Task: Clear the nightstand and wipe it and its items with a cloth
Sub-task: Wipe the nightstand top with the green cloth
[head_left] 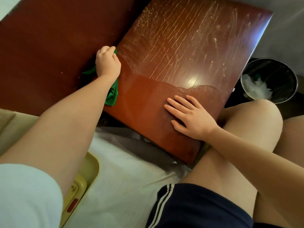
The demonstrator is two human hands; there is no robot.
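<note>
Nightstand: reddish-brown glossy top, centre of view, nothing standing on it. The far part of the top carries pale streaks and specks; the near part is smooth, with a lamp glare.

Dark wooden panel: directly against the nightstand's left side.

White bed sheet: below the nightstand's near-left corner; the person sits there, bare knees at the nightstand's near-right edge.

Round waste bin: just beside the nightstand's right edge, lower down, white crumpled material inside.

Yellow tray: on the sheet, well apart from the nightstand, partly hidden by the left arm.

Right hand: released, palm down, fingers straight and spread, resting on the nightstand's near-right area.

Left hand: clenched round a green cloth at the nightstand's left edge. The cloth trails toward the near-left corner, lying on the top.
</note>
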